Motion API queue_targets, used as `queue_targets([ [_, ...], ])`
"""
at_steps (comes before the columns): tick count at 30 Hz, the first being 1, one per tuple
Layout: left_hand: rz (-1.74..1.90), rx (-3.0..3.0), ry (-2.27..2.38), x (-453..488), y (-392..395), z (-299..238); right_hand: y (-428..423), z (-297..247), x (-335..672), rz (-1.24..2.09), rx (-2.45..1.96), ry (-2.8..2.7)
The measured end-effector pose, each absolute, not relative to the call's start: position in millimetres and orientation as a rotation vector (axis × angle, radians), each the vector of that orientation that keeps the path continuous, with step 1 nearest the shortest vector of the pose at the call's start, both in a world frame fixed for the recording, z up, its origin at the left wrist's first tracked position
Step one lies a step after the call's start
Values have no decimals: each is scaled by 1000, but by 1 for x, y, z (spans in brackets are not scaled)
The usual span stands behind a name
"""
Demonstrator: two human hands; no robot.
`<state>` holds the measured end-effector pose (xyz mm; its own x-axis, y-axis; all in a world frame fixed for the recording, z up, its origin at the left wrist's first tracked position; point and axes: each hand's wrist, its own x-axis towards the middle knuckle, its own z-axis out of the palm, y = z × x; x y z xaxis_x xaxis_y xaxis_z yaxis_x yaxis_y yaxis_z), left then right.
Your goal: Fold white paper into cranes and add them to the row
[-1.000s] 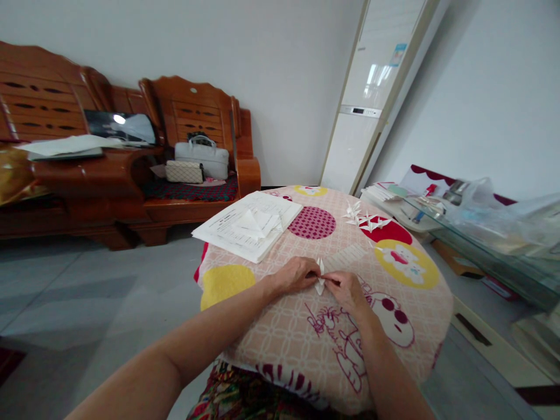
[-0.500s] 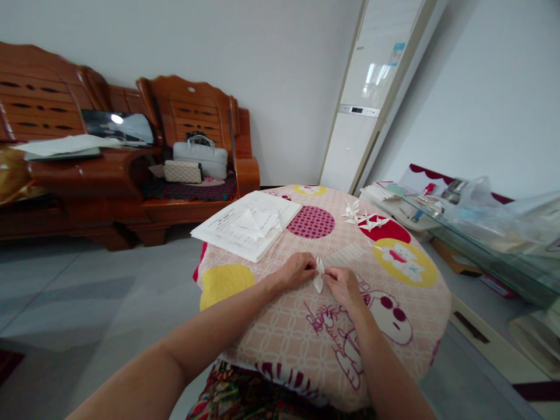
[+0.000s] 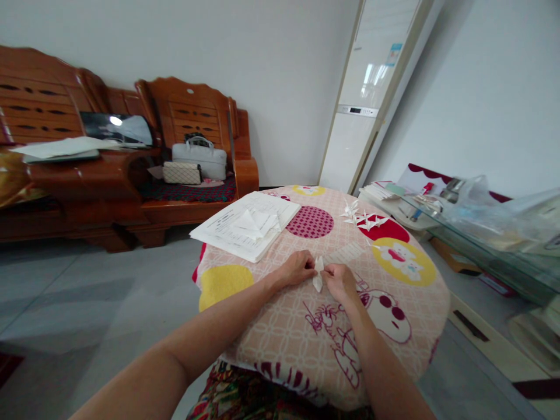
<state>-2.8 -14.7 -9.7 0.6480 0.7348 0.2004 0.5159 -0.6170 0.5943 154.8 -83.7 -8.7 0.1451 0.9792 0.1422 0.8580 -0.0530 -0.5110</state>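
Observation:
A small folded piece of white paper (image 3: 318,275) stands between my two hands over the round table with its pink patterned cloth (image 3: 280,326). My left hand (image 3: 298,269) pinches the paper from the left with curled fingers. From the right, my right hand (image 3: 339,281) pinches the same piece, its fingers closed too. Both hands rest near the middle of the table.
A stack of printed sheets with folded paper on top (image 3: 245,224) lies at the table's far left. Several finished white paper figures (image 3: 362,217) sit at the far right. Wooden benches with bags (image 3: 199,160) stand behind, a tall white air conditioner (image 3: 363,99) beyond, a glass table (image 3: 481,233) on the right.
Both hands have shifted slightly away from me with the paper, which now stands more upright between the fingertips. The view has tilted a little.

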Motion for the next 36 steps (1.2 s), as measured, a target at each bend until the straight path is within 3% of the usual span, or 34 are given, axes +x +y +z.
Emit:
queue_targets([
  [16,511,2445,1052,1,-18,-10,-83,-4,153,364,-2040,-1718],
  [36,591,2396,1216,6,-22,-15,-83,-8,144,166,-2165,-1770],
])
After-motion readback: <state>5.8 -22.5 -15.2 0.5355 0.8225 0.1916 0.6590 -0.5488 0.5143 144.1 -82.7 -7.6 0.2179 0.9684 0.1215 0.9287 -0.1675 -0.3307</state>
